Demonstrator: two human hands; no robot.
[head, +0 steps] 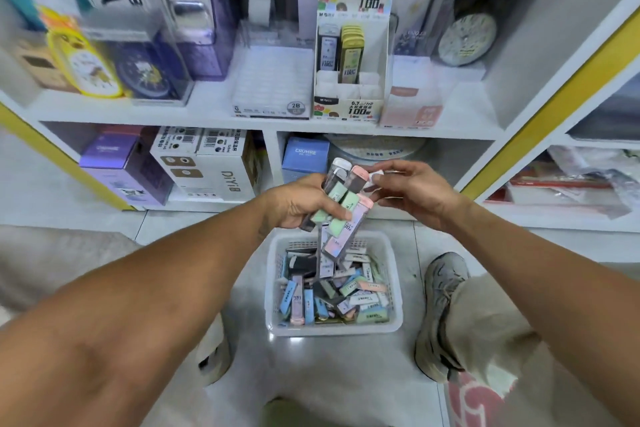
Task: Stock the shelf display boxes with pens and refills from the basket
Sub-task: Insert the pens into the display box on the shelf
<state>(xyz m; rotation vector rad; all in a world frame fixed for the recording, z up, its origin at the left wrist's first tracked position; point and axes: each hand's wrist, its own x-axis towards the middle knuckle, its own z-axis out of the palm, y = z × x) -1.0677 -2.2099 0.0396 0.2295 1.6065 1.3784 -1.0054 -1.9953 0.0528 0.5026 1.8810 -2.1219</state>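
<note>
Gripping refills (337, 204) in left hand (298, 203), long axes pointing toward display box (349, 55); right hand (412, 191) fingers pinched one top.

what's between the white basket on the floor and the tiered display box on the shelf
In the head view, both hands sit between basket and display box: the left hand grips a bunch of refill cases, the right hand pinching one.

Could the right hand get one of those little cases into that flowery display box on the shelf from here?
Probably yes. The display box stands at the shelf's front edge, above the right hand, its front slots open, nothing between them.
</note>
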